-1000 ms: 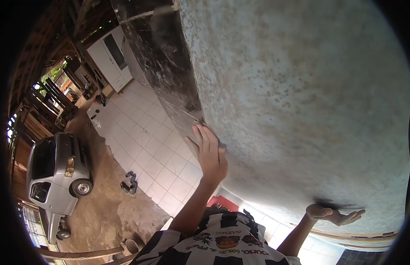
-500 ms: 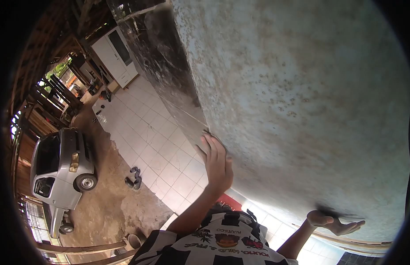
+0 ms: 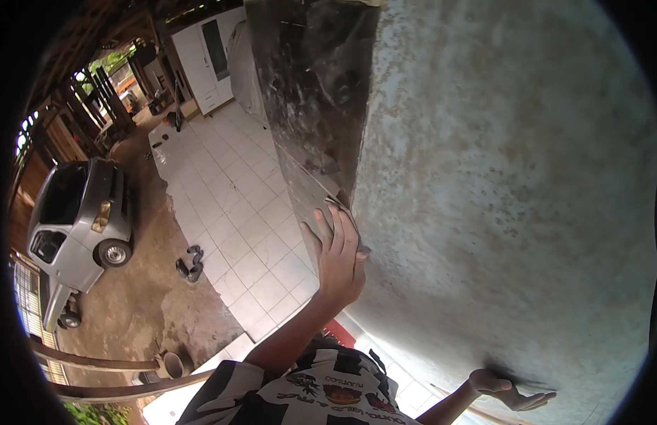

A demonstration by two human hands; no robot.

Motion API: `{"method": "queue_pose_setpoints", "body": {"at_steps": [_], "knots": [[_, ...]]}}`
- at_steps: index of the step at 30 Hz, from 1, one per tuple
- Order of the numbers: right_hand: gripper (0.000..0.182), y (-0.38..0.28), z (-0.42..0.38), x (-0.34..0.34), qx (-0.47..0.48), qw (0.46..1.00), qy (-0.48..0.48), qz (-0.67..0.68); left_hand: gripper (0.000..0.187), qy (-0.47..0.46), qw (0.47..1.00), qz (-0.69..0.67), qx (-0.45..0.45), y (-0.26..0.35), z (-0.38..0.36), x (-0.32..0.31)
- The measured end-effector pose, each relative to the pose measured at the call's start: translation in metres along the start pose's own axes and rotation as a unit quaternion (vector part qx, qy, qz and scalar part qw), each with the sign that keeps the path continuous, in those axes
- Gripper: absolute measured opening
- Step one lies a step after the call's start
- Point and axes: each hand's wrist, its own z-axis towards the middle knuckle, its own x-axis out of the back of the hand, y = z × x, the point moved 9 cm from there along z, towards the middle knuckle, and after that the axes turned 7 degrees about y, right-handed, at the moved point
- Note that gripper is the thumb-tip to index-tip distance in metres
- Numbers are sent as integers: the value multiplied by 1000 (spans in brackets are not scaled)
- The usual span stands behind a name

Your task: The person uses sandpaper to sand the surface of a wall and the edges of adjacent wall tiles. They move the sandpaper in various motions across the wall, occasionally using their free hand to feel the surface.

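My left hand lies almost flat at the corner of a wall, its fingers stretched upward. Under those fingers is a thin grey-brown sheet of sandpaper, pressed against the wall; its edge pokes out past the fingertips and most of it is covered by the hand. The wall's broad face is pale blue-green and blotchy, with worn, pitted patches. Its narrow side is dark and glossy, marked with whitish smears. Low on the right, my right hand is open and empty, palm up close to the wall, throwing a shadow on it.
White floor tiles stretch along the left, bordering bare brown ground. On that ground are a silver car and some dark sandals. A white cabinet stands farther back. A bucket sits near wooden rails.
The view has turned, so the dark side of the wall shows wider and the car sits farther left. My left hand stays on the wall corner with the sheet; my right hand remains open.
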Motion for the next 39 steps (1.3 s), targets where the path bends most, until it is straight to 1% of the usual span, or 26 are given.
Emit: {"method": "queue_pose_setpoints", "body": {"at_steps": [1,3,4,5,7,8,9,10,11,13,15,17,19,22,26,28,29,31,32,34,35,37,38,39], "knots": [[63,2,-4,1,-4,1000,-1,-9,71,8,1000,0,12,0,-7,0],[64,10,-10,0,-23,999,15,21,69,-49,998,-48,5,10,-24,-15],[64,7,-8,-2,-21,999,26,30,69,-61,998,-25,-17,15,-31,-19],[63,7,-7,-3,-35,999,30,28,69,-50,998,-25,-14,9,-30,-20],[62,6,-7,0,-61,997,30,20,68,-54,997,38,-42,9,-19,-13],[62,7,-7,1,-74,997,27,14,68,-51,997,37,-38,8,-11,-10],[62,10,-6,1,-86,996,23,8,67,-34,999,24,-14,6,5,0],[62,12,-6,1,-83,996,23,10,67,-18,1000,10,9,4,12,7],[62,9,-8,5,-77,997,21,12,67,-17,1000,8,12,6,5,5],[62,6,-8,6,-70,997,23,16,68,-50,997,-54,29,9,-16,-13],[62,6,-6,4,-72,997,32,15,69,-53,998,-37,17,15,-22,-15],[62,5,-8,5,-71,997,39,11,71,-60,998,-21,6,12,-15,-16],[62,5,-8,1,-66,997,44,9,72,-25,1000,-4,18,10,17,8],[62,11,-7,0,-59,997,39,7,72,-43,997,-47,34,15,14,6],[62,14,-14,-1,-58,998,33,2,73,-71,997,-19,8,17,8,1],[63,17,-13,-2,-48,999,25,6,75,-23,1000,13,1,14,33,20],[63,17,-11,-1,-43,999,19,8,75,-26,1000,12,4,15,30,20],[63,7,-10,-2,-39,999,13,4,77,-12,998,-59,13,18,31,20],[63,19,-12,-2,-41,999,12,0,77,-12,998,-58,7,20,23,17],[63,15,-10,-4,-44,999,17,-7,76,-42,998,-46,-29,31,10,9],[63,13,-11,-3,-42,999,15,-9,76,-42,998,-46,-31,25,10,6],[63,12,-12,-4,-32,999,7,-9,74,-17,999,10,-34,23,35,24],[64,13,-12,-6,-25,1000,1,-10,74,-20,999,7,-32,21,40,25],[64,18,-12,-1,-17,1000,-7,-13,74,-3,999,-4,-31,22,44,29]]}}
